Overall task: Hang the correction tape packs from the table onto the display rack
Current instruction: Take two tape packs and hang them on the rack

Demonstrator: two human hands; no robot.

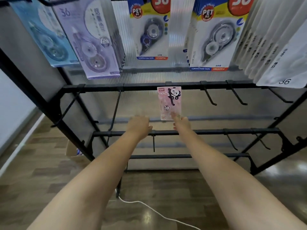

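We reach both arms out: right hand point(180, 121) fingers touch the pink pack point(169, 103) on the rack point(99, 87); left hand point(138, 124) relaxed, fingers blurred.

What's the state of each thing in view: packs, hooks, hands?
pink panda pack: hanging from the middle rail, upright.
right hand: fingertips at the pink panda pack's bottom edge; grip blurred.
left hand: open, holding nothing.
PET packs: hanging on the top row.
purple pack: hanging, tilted.
blue pack: hanging, tilted.
middle-rail hooks: bare.
lower-rail hooks: bare.
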